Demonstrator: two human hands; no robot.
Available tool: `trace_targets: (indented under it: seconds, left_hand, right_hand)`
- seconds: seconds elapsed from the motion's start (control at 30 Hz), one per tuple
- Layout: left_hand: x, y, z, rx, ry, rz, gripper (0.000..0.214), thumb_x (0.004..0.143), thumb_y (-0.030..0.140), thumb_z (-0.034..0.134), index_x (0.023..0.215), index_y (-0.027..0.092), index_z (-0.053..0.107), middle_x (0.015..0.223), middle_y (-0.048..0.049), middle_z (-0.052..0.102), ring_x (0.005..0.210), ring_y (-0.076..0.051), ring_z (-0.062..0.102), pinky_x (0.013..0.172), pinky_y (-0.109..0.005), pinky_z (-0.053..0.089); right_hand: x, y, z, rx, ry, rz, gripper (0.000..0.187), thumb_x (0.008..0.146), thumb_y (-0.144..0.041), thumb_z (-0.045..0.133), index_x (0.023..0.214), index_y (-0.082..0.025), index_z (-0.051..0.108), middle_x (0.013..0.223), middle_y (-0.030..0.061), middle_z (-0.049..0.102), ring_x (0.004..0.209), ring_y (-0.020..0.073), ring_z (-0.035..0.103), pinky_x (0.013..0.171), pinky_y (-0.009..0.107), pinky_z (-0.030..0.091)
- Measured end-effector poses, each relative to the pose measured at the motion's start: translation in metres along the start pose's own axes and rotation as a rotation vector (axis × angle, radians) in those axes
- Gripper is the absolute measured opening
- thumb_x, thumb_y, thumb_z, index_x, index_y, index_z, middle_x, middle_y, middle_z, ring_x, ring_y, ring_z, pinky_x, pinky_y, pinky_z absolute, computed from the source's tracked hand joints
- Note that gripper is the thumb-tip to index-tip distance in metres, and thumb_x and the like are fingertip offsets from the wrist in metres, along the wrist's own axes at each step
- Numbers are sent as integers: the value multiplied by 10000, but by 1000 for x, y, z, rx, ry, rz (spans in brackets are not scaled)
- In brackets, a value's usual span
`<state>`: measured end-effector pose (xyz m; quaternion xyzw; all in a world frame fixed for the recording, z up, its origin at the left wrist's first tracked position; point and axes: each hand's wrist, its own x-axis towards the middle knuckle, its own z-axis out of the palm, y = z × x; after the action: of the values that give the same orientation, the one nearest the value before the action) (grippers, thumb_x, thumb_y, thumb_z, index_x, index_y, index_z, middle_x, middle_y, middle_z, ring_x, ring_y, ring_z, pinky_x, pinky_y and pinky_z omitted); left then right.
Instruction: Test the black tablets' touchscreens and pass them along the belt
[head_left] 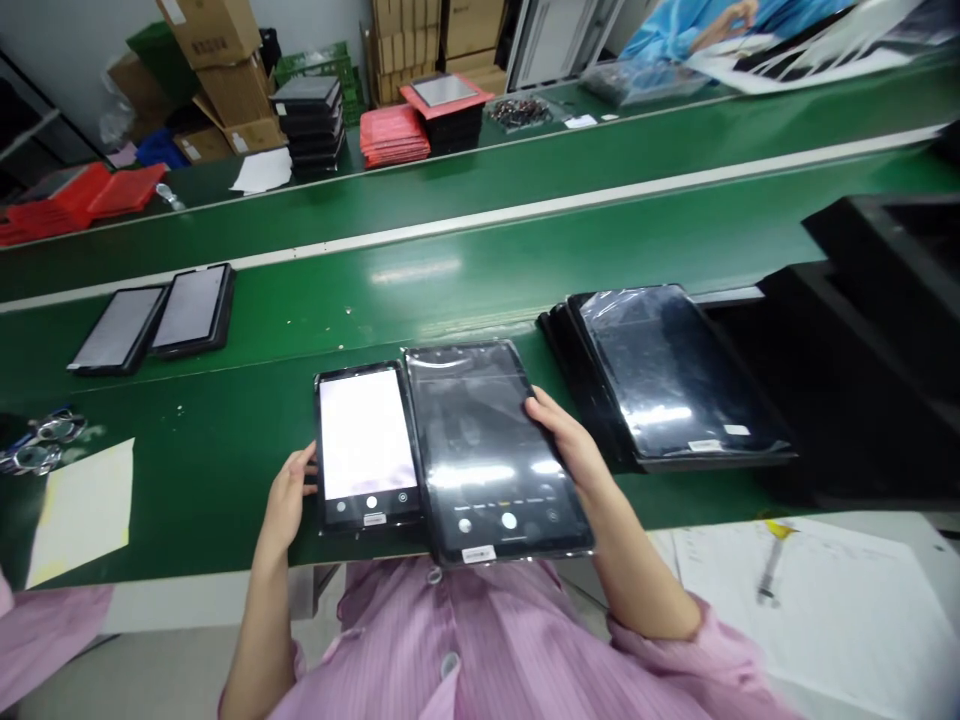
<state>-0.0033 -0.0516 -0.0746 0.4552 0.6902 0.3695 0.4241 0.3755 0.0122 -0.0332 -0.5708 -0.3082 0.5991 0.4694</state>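
Note:
Two tablets with lit screens are side by side at the front edge of the bench. On the left is the smaller tablet (pixel 367 435), its screen mostly white with camera-style buttons below. My left hand (pixel 287 497) is closed on its left edge, some fingertips hidden beneath. The larger tablet (pixel 487 440) shows a dark camera screen with glare and a film cover. My right hand (pixel 574 445) grips its right edge, thumb on the front and the other fingers hidden behind. The larger tablet's left edge meets or slightly overlaps the smaller one.
To the right lies a stack of film-covered tablets (pixel 675 380) beside black trays (pixel 847 370). Two more tablets (pixel 191 308) rest at the left. A yellowish sheet (pixel 82 510) and papers (pixel 840 600) flank me. Across the green bench (pixel 300 300), a person's blue sleeve (pixel 664 30) shows.

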Motion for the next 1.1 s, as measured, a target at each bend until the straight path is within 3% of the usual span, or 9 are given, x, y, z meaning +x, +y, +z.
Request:
trace_targets:
  seconds: [0.13, 0.23, 0.33, 0.43, 0.5, 0.57, 0.67, 0.83, 1.1]
  left_hand:
    - [9, 14, 31, -49, -152, 39, 793, 883, 783, 340, 1322, 192, 635, 1219, -125, 591, 967, -233, 600, 720, -376, 602]
    - [8, 19, 46, -61, -211, 61, 815, 910, 777, 228, 1374, 213, 589, 1301, -132, 566, 1082, -269, 589, 802, -419, 590]
    - [-6, 12, 45, -40, -288, 140, 841, 901, 788, 171, 1538, 272, 356, 1536, -133, 387, 1328, -326, 468, 998, -484, 504]
    - [-28, -3, 42, 135, -435, 280, 1077, 790, 844, 433, 1602, 281, 4, 1665, -148, 80, 1501, -401, 179, 1157, -556, 322]
    - [-42, -15, 45, 319, -450, 334, 1253, 728, 756, 653, 1585, 264, -118, 1664, -182, 18, 1512, -436, 76, 1180, -613, 240]
    - [-50, -26, 53, 447, -365, 352, 1252, 758, 602, 736, 1577, 264, -149, 1653, -205, 67, 1509, -440, 94, 1179, -646, 214]
    - [-50, -35, 65, 471, -251, 353, 1229, 754, 452, 786, 1584, 287, -106, 1639, -194, 140, 1503, -426, 159, 1180, -636, 238]
    - [-16, -20, 81, 344, -230, 347, 1387, 553, 329, 920, 1594, 291, 3, 1601, -191, 225, 1479, -425, 234, 1180, -626, 255]
    - [98, 46, 130, 367, -124, 501, 1374, 502, 369, 943, 1585, 247, 106, 1561, -191, 330, 1412, -390, 367, 1130, -560, 351]
  right_hand:
    - [6, 6, 47, -26, -155, -18, 611, 812, -587, 597, 1327, -264, 539, 1079, 58, 717, 970, 298, 680, 791, 393, 549]
    - [13, 12, 68, -253, -186, -193, 625, 836, -589, 553, 1361, -253, 520, 1119, 92, 672, 1006, 291, 636, 859, 431, 529]
    - [7, 7, 52, -687, 58, -482, 507, 874, -545, 514, 1256, -232, 629, 1296, 152, 546, 1186, 348, 517, 1007, 536, 424]
    - [-15, 0, 11, -913, 243, -581, 436, 924, -503, 448, 1187, -234, 668, 1244, 164, 559, 1188, 360, 510, 1024, 550, 392]
    - [-32, 2, -14, -899, 108, -411, 403, 920, -541, 455, 1064, -244, 686, 1020, 131, 656, 995, 325, 617, 911, 489, 472]
    - [-48, 12, -28, -791, -160, -74, 413, 889, -625, 493, 938, -250, 660, 753, 73, 679, 728, 280, 657, 743, 430, 515]
    - [-60, 34, -27, -336, -496, 380, 512, 854, -708, 517, 1076, -250, 570, 705, 48, 718, 647, 264, 699, 660, 388, 530]
    - [-39, 44, -11, 194, -496, 571, 568, 781, -683, 613, 1121, -235, 531, 952, 156, 766, 954, 306, 739, 916, 452, 516]
    - [58, 22, 0, 80, -194, 107, 422, 808, -583, 652, 1034, -282, 461, 862, 84, 755, 807, 271, 733, 872, 490, 537]
